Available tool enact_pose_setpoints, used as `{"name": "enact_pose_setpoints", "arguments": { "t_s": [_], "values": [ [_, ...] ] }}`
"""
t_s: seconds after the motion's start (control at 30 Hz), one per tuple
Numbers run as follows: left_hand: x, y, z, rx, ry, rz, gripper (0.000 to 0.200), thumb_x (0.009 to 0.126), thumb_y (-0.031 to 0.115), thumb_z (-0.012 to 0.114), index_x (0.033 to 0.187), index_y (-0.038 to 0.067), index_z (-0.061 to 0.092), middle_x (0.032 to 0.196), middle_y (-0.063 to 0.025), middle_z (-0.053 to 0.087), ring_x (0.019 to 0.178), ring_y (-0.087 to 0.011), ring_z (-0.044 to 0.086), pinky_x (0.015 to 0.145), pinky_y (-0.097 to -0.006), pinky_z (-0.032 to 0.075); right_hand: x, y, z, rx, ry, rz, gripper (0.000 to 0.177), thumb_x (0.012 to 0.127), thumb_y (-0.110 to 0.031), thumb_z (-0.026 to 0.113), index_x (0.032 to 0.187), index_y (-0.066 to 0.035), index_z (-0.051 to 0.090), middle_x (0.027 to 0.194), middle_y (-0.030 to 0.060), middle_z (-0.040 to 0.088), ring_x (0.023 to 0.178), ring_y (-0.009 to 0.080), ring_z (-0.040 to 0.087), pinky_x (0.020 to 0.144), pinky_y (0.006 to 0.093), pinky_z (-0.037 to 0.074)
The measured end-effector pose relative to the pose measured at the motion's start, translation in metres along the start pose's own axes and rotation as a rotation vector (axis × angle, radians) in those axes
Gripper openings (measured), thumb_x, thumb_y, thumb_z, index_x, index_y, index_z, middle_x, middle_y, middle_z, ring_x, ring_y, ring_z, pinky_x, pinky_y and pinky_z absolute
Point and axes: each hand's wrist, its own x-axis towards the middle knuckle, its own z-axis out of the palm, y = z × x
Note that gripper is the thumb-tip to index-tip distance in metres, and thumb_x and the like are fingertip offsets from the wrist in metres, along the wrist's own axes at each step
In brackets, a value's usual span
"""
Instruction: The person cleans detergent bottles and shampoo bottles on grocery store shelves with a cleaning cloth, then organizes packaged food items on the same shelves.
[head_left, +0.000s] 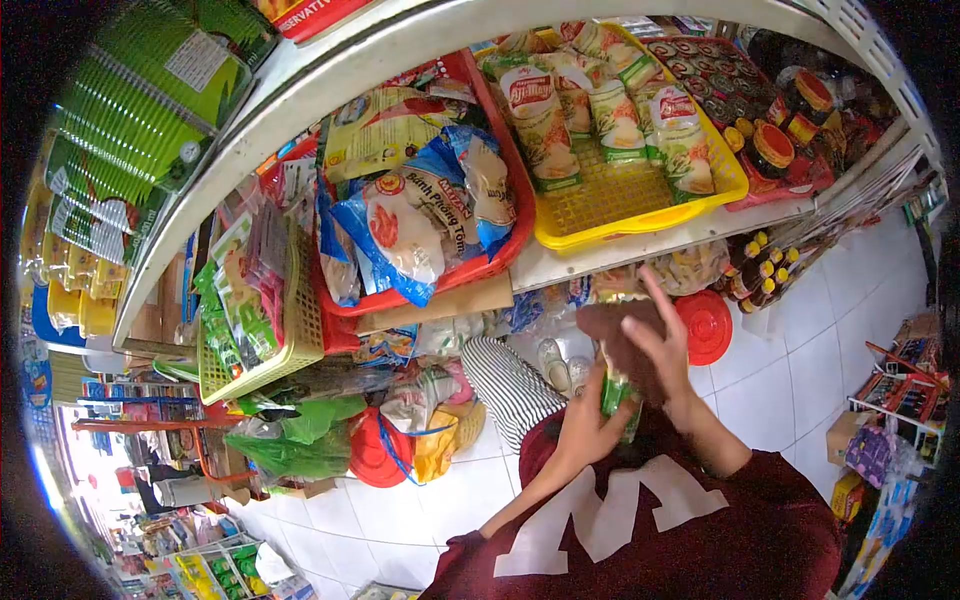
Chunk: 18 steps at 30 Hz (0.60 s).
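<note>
My left hand (pixel 592 425) is closed around a small green-and-white packet (pixel 614 393) in front of my dark red shirt. Just to its right, my right hand (pixel 668 365) has a dark brown cloth (pixel 618 328) against its palm and fingers, partly covering the packet. One finger of that hand points upward, away from the others. Much of the packet's print is hidden by the cloth and fingers. Above both hands, a yellow basket (pixel 640 228) on the shelf holds several upright seasoning bags (pixel 540 115) in green, white and red.
Left of the yellow basket stands a red basket (pixel 505 150) of prawn cracker bags (pixel 400 215). A pale yellow basket (pixel 290 350) sits lower left. Jars (pixel 770 145) stand on the right of the shelf (pixel 600 262). Below are a red lid (pixel 703 328) and white floor tiles (pixel 800 370).
</note>
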Motion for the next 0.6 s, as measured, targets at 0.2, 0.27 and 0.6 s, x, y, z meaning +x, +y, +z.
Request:
{"name": "enact_pose_setpoints", "arguments": {
  "t_s": [0.2,0.27,0.6],
  "values": [
    [-0.006,0.007,-0.010,-0.152,-0.137,-0.127,0.045,0.077,0.012,0.060,0.117,0.001,0.041,0.095,-0.0130,0.058,0.088,-0.0191,0.056,0.078,-0.0286,0.042,0.055,0.044,-0.037,0.765,0.180,0.169,0.026,0.087,-0.009,0.041,0.111,0.001,0.045,0.105,0.0150,0.054,0.096,0.0229,0.055,0.084,0.0339,0.045],
    [-0.008,0.007,-0.014,-0.148,-0.088,-0.037,0.046,0.077,0.014,0.060,0.117,0.001,0.041,0.094,-0.0152,0.059,0.085,-0.0231,0.059,0.073,-0.0302,0.044,0.058,0.041,-0.045,0.459,-0.134,-0.015,0.026,0.088,-0.012,0.040,0.110,0.000,0.045,0.105,0.0149,0.054,0.095,0.0229,0.055,0.084,0.0340,0.045],
    [-0.001,-0.051,-0.001,-1.871,-0.723,-0.398,0.051,0.081,0.043,0.039,0.108,0.000,0.046,0.082,-0.0142,0.056,0.058,-0.0243,0.056,0.053,-0.0403,0.052,-0.068,0.067,-0.046,0.214,-0.395,0.523,0.042,0.075,-0.011,0.062,0.113,-0.004,0.046,0.106,0.0078,0.053,0.097,0.0174,0.050,0.088,0.0314,0.040]
  ]
}}
